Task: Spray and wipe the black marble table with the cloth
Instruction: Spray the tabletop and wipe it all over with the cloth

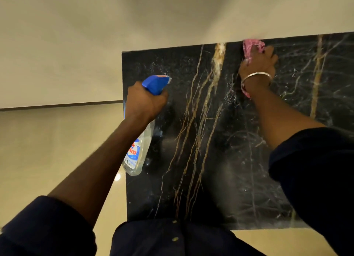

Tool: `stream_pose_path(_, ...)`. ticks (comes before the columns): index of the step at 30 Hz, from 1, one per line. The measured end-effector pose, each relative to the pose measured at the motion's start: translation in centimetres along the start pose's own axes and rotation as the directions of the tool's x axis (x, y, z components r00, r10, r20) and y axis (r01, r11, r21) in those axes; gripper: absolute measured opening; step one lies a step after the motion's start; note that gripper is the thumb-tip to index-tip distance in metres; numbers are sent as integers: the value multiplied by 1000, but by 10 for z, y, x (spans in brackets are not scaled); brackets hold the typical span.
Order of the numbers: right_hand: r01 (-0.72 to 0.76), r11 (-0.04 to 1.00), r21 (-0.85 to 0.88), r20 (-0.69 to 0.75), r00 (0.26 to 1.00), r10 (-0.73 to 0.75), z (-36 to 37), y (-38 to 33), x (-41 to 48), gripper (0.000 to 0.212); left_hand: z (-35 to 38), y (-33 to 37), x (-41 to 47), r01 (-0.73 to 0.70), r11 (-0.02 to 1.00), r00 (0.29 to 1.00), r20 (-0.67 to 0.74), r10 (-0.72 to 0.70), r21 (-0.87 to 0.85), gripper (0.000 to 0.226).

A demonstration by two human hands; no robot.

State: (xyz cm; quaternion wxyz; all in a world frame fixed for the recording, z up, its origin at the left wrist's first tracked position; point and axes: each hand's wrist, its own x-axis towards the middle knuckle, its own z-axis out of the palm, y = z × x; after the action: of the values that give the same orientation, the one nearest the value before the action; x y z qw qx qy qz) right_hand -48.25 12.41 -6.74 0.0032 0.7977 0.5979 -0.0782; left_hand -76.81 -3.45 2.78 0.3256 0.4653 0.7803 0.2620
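The black marble table, veined in gold and white, fills the middle and right of the view. My left hand grips a clear spray bottle by its neck, its blue trigger head pointing over the table's left part. My right hand holds a pink cloth against the tabletop at its far edge by the wall. A bit of the cloth hangs below my wrist. Fine spray droplets speckle the marble near the far left corner.
A pale wall stands right behind the table's far edge. Glossy beige floor lies to the left of the table and at the front right. My dark-clothed body is against the table's near edge.
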Motion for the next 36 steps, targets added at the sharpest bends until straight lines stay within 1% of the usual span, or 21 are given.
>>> stream_pose_path(2,-24,999,27,18,1000,23,0,-12,-7,50,4,-2,-12,2,1000,1000,12,-2,2,21)
stream_pose_path(3,-9,999,31,33,999,8,0,-25,-16,51,6,-2,-17,5,1000,1000,21,-5,5,20)
stream_pose_path(4,41,999,25,40,998,-42,2,-40,-28,52,8,-2,-22,9,1000,1000,27,-9,10,19)
stream_pose_path(6,198,980,31,49,979,-200,9,-75,-61,54,13,0,-29,18,999,999,26,-19,35,19)
stream_pose_path(9,421,905,57,79,902,-424,20,-121,-116,56,20,5,-34,41,997,999,-9,-41,59,26)
stream_pose_path(11,510,857,76,123,848,-516,22,-128,-139,57,24,11,-38,40,998,999,-2,-40,57,29)
stream_pose_path(13,558,826,86,101,820,-564,21,-112,-137,54,26,12,-38,27,999,1000,3,-27,47,26)
stream_pose_path(14,549,832,80,86,828,-554,21,-97,-130,53,27,12,-37,31,999,999,11,-32,44,24)
stream_pose_path(15,515,854,72,75,851,-520,21,-79,-122,53,28,13,-36,41,998,999,23,-42,43,24)
stream_pose_path(18,351,934,60,27,935,-353,15,-14,-94,51,32,16,-35,29,999,997,66,-31,34,24)
stream_pose_path(21,181,982,57,-29,983,-180,7,39,-71,49,38,23,-40,-6,1000,998,65,4,30,22)
stream_pose_path(23,99,994,47,-19,995,-98,7,49,-66,48,41,25,-44,4,1000,998,56,-5,24,22)
stream_pose_path(26,17,998,62,-9,1000,-17,6,27,-76,50,42,24,-52,14,1000,997,71,-15,8,22)
stream_pose_path(27,33,997,70,0,999,-33,4,12,-84,50,41,24,-55,16,1000,997,74,-16,10,20)
stream_pose_path(28,87,994,68,10,996,-88,7,-3,-96,49,41,24,-58,15,1000,997,73,-16,11,18)
stream_pose_path(30,240,966,96,20,970,-243,11,-38,-125,48,42,25,-65,19,1000,998,58,-20,12,17)
stream_pose_path(32,346,920,184,11,935,-354,11,-68,-161,46,43,25,-70,35,999,999,14,-35,25,21)
stream_pose_path(33,378,893,242,29,918,-396,10,-79,-177,44,44,25,-72,41,999,999,-4,-41,28,22)
stream_pose_path(35,480,835,269,78,854,-515,11,-81,-193,39,45,24,-74,40,999,999,-2,-40,34,24)
stream_pose_path(36,521,818,245,61,834,-549,13,-76,-193,38,45,24,-75,37,999,999,12,-37,40,24)
